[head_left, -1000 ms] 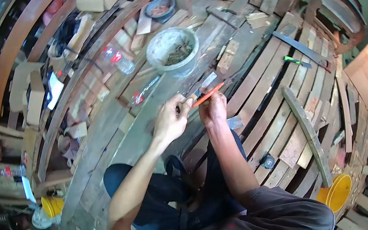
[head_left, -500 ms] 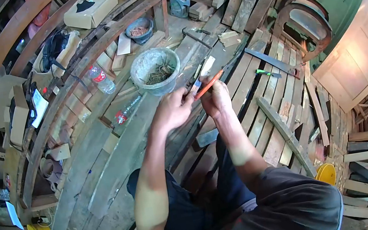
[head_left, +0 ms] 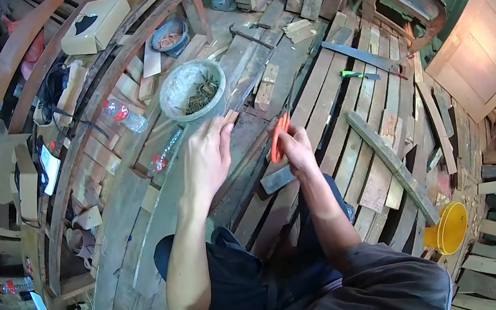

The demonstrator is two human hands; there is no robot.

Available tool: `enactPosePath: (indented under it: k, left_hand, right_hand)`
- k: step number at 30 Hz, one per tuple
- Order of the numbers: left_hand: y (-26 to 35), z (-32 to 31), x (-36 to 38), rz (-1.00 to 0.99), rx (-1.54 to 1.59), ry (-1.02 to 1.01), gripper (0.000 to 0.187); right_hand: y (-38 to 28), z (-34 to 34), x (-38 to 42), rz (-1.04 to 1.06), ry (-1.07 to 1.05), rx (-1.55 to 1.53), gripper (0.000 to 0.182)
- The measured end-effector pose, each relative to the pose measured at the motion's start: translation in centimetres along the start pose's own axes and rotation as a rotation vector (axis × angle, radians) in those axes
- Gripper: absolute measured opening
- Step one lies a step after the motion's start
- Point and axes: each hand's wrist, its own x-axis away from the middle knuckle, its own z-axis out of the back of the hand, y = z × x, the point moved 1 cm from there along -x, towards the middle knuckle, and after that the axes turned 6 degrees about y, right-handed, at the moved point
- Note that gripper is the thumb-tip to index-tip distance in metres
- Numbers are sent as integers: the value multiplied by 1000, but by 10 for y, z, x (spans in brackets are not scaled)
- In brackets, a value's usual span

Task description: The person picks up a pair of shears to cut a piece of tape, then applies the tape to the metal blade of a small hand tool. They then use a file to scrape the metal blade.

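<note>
My right hand (head_left: 297, 149) is closed around an orange-handled hand tool (head_left: 280, 139), my grip pinching its handles, with the dark narrow end pointing up and away from me. This tool is in the air in front of my knees, above the wooden boards (head_left: 346, 159). My left hand (head_left: 206, 156) is raised to the left of it, well apart from the tool, its back turned up and its thumb near the forefinger. A small brown wooden piece (head_left: 231, 116) shows right at those fingertips, but I cannot tell whether that grip is pinching it or only passing in front of it.

A grey block (head_left: 278, 179) lies just beside my right wrist, on the near side. Beyond my left hand stands a round, pale grey tub (head_left: 190, 109) with dry, dark scraps inside. Left of the tub is a clear plastic bottle with a red label (head_left: 125, 115), and nearer to me another clear bottle (head_left: 168, 149) lies on its side. Farther off, past the tub, a dark metal bar tool (head_left: 251, 36) lies near some short light wood pieces (head_left: 300, 30). To the right, a handsaw with a blue-grey blade (head_left: 356, 53) rests across the slats, with a bright green-handled tool (head_left: 352, 74) close beside it.
</note>
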Motion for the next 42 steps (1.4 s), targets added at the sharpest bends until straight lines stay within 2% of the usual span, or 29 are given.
enactPosePath:
  k: [1, 3, 5, 7, 10, 11, 13, 17, 20, 23, 25, 26, 27, 29, 30, 33, 34, 38, 42]
  left_hand:
    - [0, -2, 0, -24, -61, 54, 16]
    - [-2, -4, -1, -17, -192, 18, 15]
    - [-7, -7, 0, -19, -323, -6, 14]
    - [-9, -10, 1, 0, -368, -29, 15]
    - [-32, -25, 8, -21, -443, -71, 16]
    - [-37, -28, 11, -33, -446, -102, 17]
    - [-37, -31, 13, -52, -441, -146, 17]
    - [-23, -30, 1, -52, -414, -133, 17]
    - [-23, -33, 1, -110, -409, -105, 17]
    - [-24, -36, 3, -137, -349, -48, 17]
    - [-25, -38, 4, -57, -247, -35, 19]
    - [-25, -38, 4, -17, -198, -27, 21]
    - [-24, -38, 3, 122, -62, -81, 23]
    - [-21, -36, 3, 400, 209, -187, 28]
    - [-23, -37, 5, 452, 380, -177, 34]
    - [-25, -37, 10, 601, 753, -204, 34]
    - [-29, -41, 15, 649, 883, -214, 31]
    - [-18, -47, 30, 800, 1188, -248, 28]
    - [-13, -53, 42, 821, 1330, -425, 27]
  right_hand:
    - [7, 11, -5, 104, 41, 93, 18]
    - [4, 30, -6, 460, 187, 566, 21]
    - [-5, 36, 2, 575, 251, 618, 21]
    - [-13, 32, 15, 666, 340, 609, 20]
    - [-28, 23, 39, 679, 311, 623, 22]
    - [-29, 20, 42, 757, 313, 695, 26]
    - [-28, 15, 45, 828, 289, 744, 29]
    - [-23, 14, 43, 835, 265, 797, 32]
    - [-19, 17, 39, 783, 251, 800, 31]
    - [-2, 22, 30, 631, 200, 604, 26]
    - [10, 26, 20, 618, 126, 380, 13]
    - [24, 27, 11, 564, 135, 242, 11]
    - [28, 24, 6, 511, 142, 104, 11]
    - [32, 27, 3, 203, 43, -175, 10]
    - [34, 30, -1, 134, 8, -180, 8]
    - [39, 27, -6, 125, -16, -321, 10]
    - [39, 28, -6, 65, -59, -356, 12]
    - [28, 15, 1, 69, -93, -460, 17]
    - [21, 10, 6, 25, -145, -542, 22]
